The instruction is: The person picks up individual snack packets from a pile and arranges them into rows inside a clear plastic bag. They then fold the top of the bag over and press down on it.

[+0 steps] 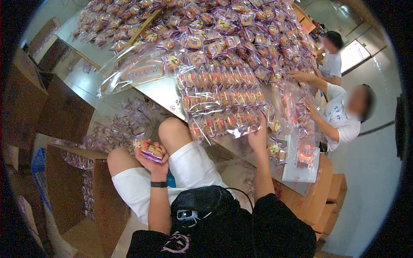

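In my left hand (155, 162), over my lap, are a couple of small wrapped pastries (148, 150) in clear and purple film, with the fingers curled round them. My right hand (258, 134) grips the near right edge of a large clear plastic bag (235, 132) at the table's edge. Inside the bag, wrapped pastries (223, 98) stand in three neat rows. Part of the right hand's fingers is hidden by the film and the pastries. Behind the bag rises a big heap of loose wrapped pastries (223, 34).
An empty-looking clear printed bag (137, 71) lies left of the rows. An open carton (81, 172) with wrapped pastries stands at left. More pastries (122, 124) lie low beside my knees. Two people (342, 114) work at the right, near printed bags (305, 152) and cartons (320, 193).
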`<action>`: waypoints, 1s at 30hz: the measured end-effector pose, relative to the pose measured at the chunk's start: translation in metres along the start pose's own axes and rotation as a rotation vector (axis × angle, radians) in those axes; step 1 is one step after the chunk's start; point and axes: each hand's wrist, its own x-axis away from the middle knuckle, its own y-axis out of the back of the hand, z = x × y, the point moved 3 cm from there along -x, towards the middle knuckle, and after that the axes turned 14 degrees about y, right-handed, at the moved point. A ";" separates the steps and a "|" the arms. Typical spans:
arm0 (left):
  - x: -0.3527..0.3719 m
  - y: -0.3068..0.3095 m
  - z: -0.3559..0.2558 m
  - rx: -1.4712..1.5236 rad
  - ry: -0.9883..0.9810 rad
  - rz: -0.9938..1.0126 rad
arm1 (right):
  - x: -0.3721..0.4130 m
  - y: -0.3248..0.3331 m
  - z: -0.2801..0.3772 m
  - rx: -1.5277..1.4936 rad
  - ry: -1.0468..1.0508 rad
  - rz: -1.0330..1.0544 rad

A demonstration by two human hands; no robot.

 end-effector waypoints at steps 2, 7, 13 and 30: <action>0.000 -0.003 0.001 -0.020 -0.016 -0.017 | 0.015 0.004 0.000 -0.108 -0.091 0.058; 0.001 -0.010 0.005 -0.034 -0.048 -0.067 | 0.014 0.007 0.008 -0.125 -0.056 0.146; -0.002 -0.009 0.007 -0.116 -0.066 0.036 | 0.012 0.013 0.017 0.222 0.211 0.117; 0.078 -0.068 0.048 -0.856 0.215 0.404 | 0.043 -0.006 0.188 -0.687 0.090 0.335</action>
